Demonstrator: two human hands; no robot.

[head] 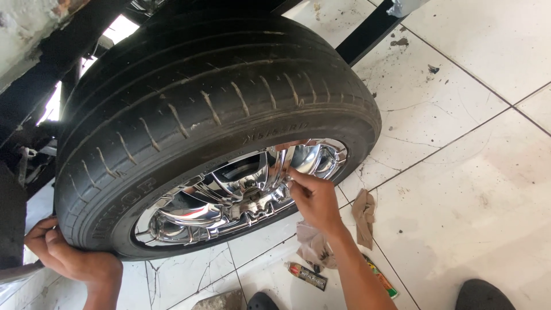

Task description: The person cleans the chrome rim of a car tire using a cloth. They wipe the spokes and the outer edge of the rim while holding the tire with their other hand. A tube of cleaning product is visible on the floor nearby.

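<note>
Two hands steady the raised tyre (189, 109): left hand (66, 255) cups its lower edge, right hand (313, 198) pinches the chrome rim (229, 195). Fingers could get nipped if it rolls; loose rags (363, 213) on the tiles invite slipping

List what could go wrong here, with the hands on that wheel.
1. The left hand grips the tyre at its lower edge by the tiled floor; if the wheel drops or rolls, those fingers could be pinched.
2. The right hand reaches between the chrome rim spokes; a sudden turn might trap the fingertips.
3. Rags and a small tube lie near the shoes, so slipping is possible.
</note>
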